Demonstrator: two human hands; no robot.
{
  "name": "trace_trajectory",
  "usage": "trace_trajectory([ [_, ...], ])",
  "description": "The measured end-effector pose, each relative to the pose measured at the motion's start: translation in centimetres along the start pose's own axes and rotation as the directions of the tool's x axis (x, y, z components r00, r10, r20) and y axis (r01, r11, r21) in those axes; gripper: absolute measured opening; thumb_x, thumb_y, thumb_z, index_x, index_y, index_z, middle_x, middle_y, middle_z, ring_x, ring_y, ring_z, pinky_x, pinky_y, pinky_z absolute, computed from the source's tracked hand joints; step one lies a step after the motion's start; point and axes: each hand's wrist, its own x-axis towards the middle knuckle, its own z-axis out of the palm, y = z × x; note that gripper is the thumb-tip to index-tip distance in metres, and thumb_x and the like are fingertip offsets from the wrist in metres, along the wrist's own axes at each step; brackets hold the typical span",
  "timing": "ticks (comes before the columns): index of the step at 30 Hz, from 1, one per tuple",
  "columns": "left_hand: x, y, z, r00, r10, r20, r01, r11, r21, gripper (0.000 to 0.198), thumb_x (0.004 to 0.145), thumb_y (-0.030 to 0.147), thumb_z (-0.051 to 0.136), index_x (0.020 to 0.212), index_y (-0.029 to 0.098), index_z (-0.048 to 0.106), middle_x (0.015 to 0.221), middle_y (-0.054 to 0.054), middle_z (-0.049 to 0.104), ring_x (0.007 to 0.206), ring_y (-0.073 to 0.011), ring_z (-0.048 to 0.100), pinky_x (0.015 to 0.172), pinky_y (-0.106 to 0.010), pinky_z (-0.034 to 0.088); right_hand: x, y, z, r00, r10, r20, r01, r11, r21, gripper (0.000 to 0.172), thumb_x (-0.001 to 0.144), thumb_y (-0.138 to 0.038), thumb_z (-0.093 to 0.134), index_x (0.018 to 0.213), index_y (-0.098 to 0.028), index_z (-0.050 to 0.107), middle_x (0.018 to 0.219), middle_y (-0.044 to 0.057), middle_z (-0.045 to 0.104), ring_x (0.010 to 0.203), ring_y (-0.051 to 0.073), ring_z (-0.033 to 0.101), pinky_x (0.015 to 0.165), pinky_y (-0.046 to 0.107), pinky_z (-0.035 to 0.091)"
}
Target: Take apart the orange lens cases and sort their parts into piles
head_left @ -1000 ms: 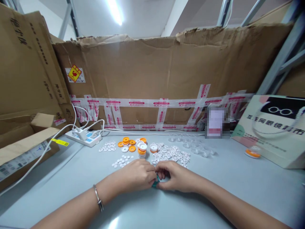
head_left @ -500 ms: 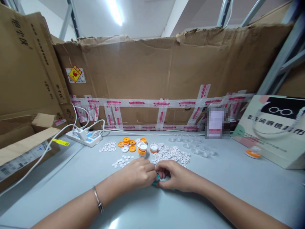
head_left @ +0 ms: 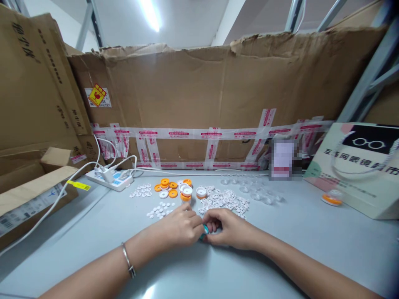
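Between my hands, low over the grey tabletop, is a small teal round piece (head_left: 205,230), mostly covered by fingers. My right hand (head_left: 231,229) curls around it, thumb below and fingers above. From the other side my left hand (head_left: 184,224) presses its closed fingertips against the piece; whether something smaller is between them is hidden. Just beyond lie a heap of small white printed pieces (head_left: 227,200), scattered white discs (head_left: 160,210), and a stack of white and orange round pieces (head_left: 186,192). A white and orange piece (head_left: 201,192) stands beside that stack.
Clear plastic domes (head_left: 260,193) lie at the back right, near a paper bag (head_left: 358,174) with an orange-based piece (head_left: 332,199) before it. More white discs (head_left: 141,190), a power strip (head_left: 115,179) with cables and an open carton (head_left: 34,195) are on the left. Cardboard (head_left: 187,91) walls the back.
My left hand has shifted very slightly left, and a bit more of the teal piece shows. Both hands otherwise stay in place around it.
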Motion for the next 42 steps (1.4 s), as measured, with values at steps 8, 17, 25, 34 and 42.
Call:
trace_trajectory([
  [8,-0.1,-0.1,0.3,0.998,-0.057,0.030,0.059,0.995,-0.076,0.022,0.080,0.010,0.048,0.058,0.014,0.050,0.056,0.001,0.055,0.051,-0.0104,0.047,0.060,-0.027,0.033,0.0,0.1,0.1,1.000,-0.006,-0.013,0.006,1.000,-0.007,0.013,0.059,-0.018,0.061,0.071,-0.014,0.059,0.058,-0.005,0.047,0.055,0.009,0.043,0.049,0.018,0.034],
  [17,-0.2,0.3,0.9,0.967,-0.250,0.056,0.256,0.942,-0.216,0.019,0.078,0.013,0.046,0.060,0.014,0.054,0.055,0.000,0.058,0.051,-0.0103,0.051,0.056,-0.026,0.033,0.0,-0.1,0.2,0.999,-0.021,-0.029,0.020,1.000,-0.023,0.013,0.060,-0.019,0.059,0.072,-0.014,0.060,0.058,-0.004,0.046,0.054,0.009,0.043,0.050,0.018,0.034],
  [25,-0.1,0.4,1.3,0.927,-0.358,0.107,0.373,0.863,-0.341,0.015,0.073,0.010,0.048,0.063,0.015,0.057,0.059,0.000,0.060,0.054,-0.0106,0.054,0.057,-0.024,0.035,-0.1,0.2,0.2,0.999,-0.033,-0.031,0.032,0.999,-0.020,0.012,0.060,-0.018,0.057,0.072,-0.015,0.058,0.059,-0.004,0.046,0.056,0.009,0.044,0.051,0.018,0.035],
  [34,0.0,-0.1,1.0,0.906,-0.389,0.169,0.422,0.795,-0.436,0.013,0.071,0.010,0.051,0.063,0.015,0.059,0.059,0.000,0.061,0.055,-0.0103,0.053,0.061,-0.023,0.037,-0.1,0.0,0.2,0.999,-0.032,-0.036,0.031,0.999,-0.029,0.014,0.059,-0.016,0.058,0.073,-0.014,0.059,0.060,-0.004,0.047,0.057,0.009,0.045,0.053,0.019,0.036],
  [42,-0.8,-2.6,-0.7,0.834,-0.508,0.215,0.516,0.579,-0.631,0.013,0.074,0.017,0.048,0.071,0.014,0.061,0.067,-0.001,0.063,0.061,-0.0102,0.055,0.059,-0.019,0.041,-0.2,0.0,0.1,0.999,-0.011,-0.040,0.010,0.999,-0.032,0.012,0.061,-0.018,0.060,0.073,-0.015,0.060,0.060,-0.004,0.049,0.057,0.009,0.045,0.052,0.019,0.036],
])
